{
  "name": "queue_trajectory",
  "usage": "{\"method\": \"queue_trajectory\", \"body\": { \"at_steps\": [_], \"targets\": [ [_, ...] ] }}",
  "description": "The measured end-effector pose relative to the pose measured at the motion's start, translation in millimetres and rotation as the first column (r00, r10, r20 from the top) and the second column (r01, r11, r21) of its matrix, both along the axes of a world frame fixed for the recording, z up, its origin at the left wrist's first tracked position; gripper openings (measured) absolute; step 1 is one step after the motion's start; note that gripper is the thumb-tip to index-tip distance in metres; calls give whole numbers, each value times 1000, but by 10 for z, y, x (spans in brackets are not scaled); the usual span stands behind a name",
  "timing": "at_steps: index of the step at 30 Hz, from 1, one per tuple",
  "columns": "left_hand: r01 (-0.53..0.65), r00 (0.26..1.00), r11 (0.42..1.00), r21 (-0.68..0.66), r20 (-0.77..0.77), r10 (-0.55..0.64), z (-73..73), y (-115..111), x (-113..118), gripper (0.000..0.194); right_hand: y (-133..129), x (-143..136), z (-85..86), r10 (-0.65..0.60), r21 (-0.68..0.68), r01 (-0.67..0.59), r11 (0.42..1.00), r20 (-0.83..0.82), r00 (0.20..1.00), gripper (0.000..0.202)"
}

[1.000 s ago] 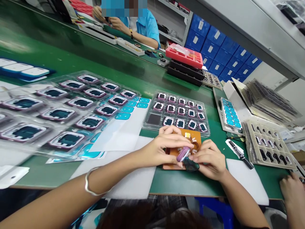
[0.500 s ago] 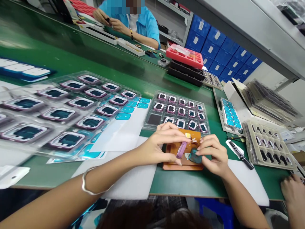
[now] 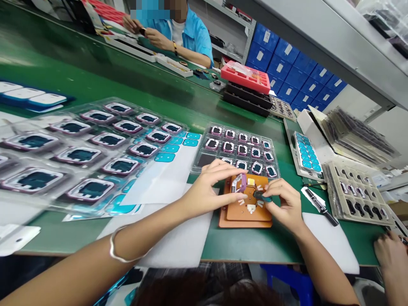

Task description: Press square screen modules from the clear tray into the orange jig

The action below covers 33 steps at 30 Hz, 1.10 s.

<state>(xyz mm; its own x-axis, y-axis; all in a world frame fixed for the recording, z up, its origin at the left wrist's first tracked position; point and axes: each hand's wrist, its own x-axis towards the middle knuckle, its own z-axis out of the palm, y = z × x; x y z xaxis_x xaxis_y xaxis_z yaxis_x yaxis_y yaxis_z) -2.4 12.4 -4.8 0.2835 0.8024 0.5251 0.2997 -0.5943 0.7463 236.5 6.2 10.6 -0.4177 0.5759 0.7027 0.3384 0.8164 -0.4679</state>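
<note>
My left hand (image 3: 207, 187) is closed on a small purple-rimmed frame (image 3: 242, 182), tilted on its side between fingers and thumb so that its pale inner edge shows. Between the thumb and fingers of my right hand (image 3: 287, 204) is a thin dark teal piece (image 3: 265, 197), seen nearly edge-on. The two parts are held apart. Both hands are over an orange fixture plate (image 3: 236, 216), which has a yellow square, white prongs and a white block on its top.
Behind the fixture lies a clear tray (image 3: 204, 160) of purple-rimmed frames. A larger clear tray (image 3: 79, 170) of similar frames fills the left. A black pen (image 3: 321, 206) and beige tray (image 3: 353, 212) are at right. A co-worker (image 3: 188, 38) sits opposite; another person's hand (image 3: 390, 250) is at right.
The purple frame has moved up and left and turned to show more of its inside. The dark teal piece has risen and tipped flatter, uncovering more of the orange fixture.
</note>
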Motion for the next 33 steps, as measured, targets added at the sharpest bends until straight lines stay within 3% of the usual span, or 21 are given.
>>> {"method": "queue_trajectory", "body": {
  "at_steps": [3, 6, 12, 18, 24, 33],
  "targets": [
    [-60, 998, 998, -30, -27, 59, -22, 5, 16, 46, -18, -27, -5, -6, 25, 4, 1000, 49, 999, 15],
    [-110, 993, 992, -57, -56, 106, -28, 7, 19, 47, -38, -53, -8, -26, 144, 1, 990, 176, 984, 21],
    [-128, 990, 989, -69, -71, 123, -64, 20, 25, 47, -50, -60, -14, -126, 253, 60, 966, 254, 959, 23],
    [-126, 990, 992, -18, -60, 125, -167, 48, 53, 50, -60, -53, 6, -77, 184, 13, 983, 346, 935, 22],
    [-118, 990, 993, -16, -84, 116, -175, 38, 49, 50, -94, -53, 26, -64, 99, 22, 995, 452, 890, 22],
    [-61, 986, 998, 21, -155, 64, -183, 12, 80, 50, -108, -75, -2, -61, 114, 16, 993, 411, 909, 21]
  ]
}}
